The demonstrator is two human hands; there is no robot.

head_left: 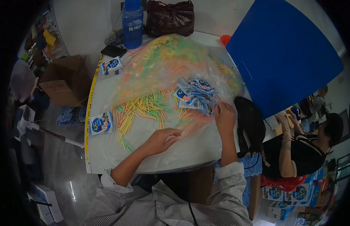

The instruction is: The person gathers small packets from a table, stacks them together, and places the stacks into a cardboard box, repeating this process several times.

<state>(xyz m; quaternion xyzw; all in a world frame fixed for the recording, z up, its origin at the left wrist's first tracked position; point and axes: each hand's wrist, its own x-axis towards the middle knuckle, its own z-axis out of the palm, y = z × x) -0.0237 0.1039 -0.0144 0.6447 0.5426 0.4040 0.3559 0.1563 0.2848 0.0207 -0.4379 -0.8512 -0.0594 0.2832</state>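
Observation:
My left hand (162, 141) hovers low over the near side of the white table (141, 160), its fingers stretched out and the thumb apart, holding nothing. Just beyond it lie loose thin sticks (145, 109) in yellow, green and pink. My right hand (225, 117) is at the right edge of a heap of small blue-and-white printed packets (197, 96), fingers bent; what they pinch is hidden. The heap rests on a large clear plastic bag (160, 71) full of similar coloured sticks. Another blue-and-white packet (101, 123) lies at the table's left edge.
A blue bottle (133, 28), a dark red bag (169, 18), a black phone (113, 51) and a packet stack (111, 66) stand at the back. A blue board (284, 52) and black bag (250, 122) border the right. A cardboard box (66, 84) and a person (295, 150) flank the table.

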